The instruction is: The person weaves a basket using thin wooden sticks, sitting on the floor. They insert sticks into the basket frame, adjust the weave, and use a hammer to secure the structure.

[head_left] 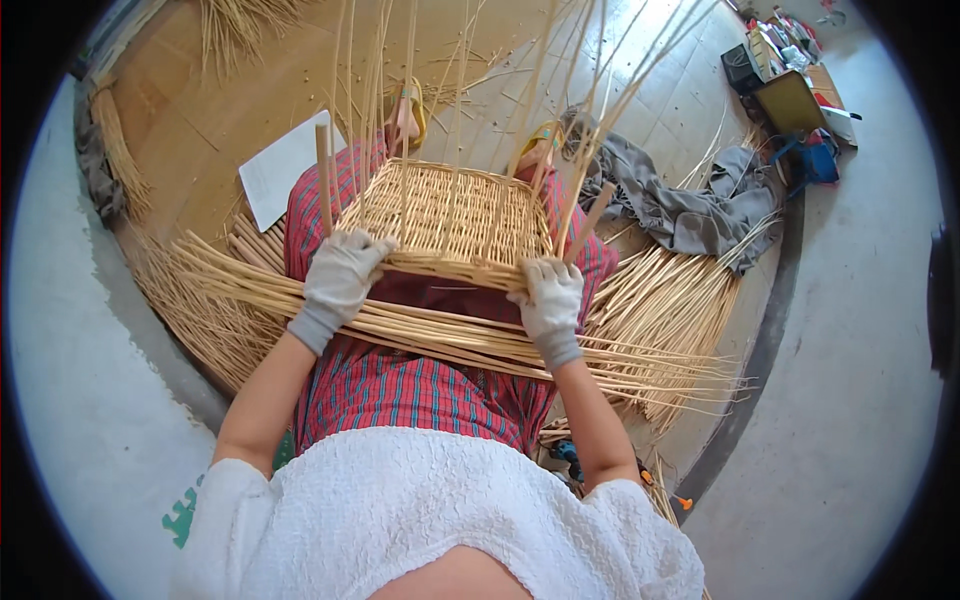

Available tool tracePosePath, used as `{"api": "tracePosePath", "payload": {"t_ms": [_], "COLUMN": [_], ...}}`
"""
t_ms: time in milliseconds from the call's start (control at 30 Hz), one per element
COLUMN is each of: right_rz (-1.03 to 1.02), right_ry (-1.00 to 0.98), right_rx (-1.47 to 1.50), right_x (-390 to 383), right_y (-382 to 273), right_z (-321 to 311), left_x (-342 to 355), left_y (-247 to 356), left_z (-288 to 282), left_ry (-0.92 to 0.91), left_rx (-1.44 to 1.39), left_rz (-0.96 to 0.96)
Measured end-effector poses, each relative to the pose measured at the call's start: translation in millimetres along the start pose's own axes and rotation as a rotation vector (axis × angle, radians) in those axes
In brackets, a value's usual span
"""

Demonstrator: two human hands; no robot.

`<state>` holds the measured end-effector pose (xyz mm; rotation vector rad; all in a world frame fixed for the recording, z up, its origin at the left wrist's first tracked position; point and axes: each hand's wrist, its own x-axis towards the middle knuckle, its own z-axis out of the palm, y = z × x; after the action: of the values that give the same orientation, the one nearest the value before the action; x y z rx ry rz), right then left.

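Wicker basket (pixel 475 215) between gloved hands (pixel 342 272)

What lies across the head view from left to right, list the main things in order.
Bundle of thin wicker rods, white board, gloved left hand, woven wicker panel, gloved right hand, gray cloth.

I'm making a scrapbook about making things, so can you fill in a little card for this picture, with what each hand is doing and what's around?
Left hand: gloved, holding the near left corner of the woven panel
Right hand: gloved, holding its near right corner
Thick sticks: two, one by each hand
Across the thighs: a bundle of long rods
Clothes: white top, red plaid trousers
Floor, right: crumpled gray cloth, loose rods
Floor, left: flat white board
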<state>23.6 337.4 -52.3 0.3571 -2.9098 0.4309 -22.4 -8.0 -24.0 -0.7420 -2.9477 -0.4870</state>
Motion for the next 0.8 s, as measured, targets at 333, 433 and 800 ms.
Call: {"api": "tracePosePath", "payload": {"t_ms": [333, 433, 800], "right_rz": [-0.038, 0.226, 0.637], "right_ry": [0.244, 0.466, 0.202], "right_rx": [0.022, 0.503, 1.086], "right_x": [-11, -28, 196], "right_y": [-42, 14, 162], "right_z": [-66, -72, -31], "left_x": [-15, -8, 97], "left_y": [9, 60, 186], "left_z": [-25, -38, 73], "left_ry": [0.045, 0.224, 0.155], "left_rx": [-0.042, 0.208, -0.194], "left_rz": [-0.044, -0.058, 0.455]}}
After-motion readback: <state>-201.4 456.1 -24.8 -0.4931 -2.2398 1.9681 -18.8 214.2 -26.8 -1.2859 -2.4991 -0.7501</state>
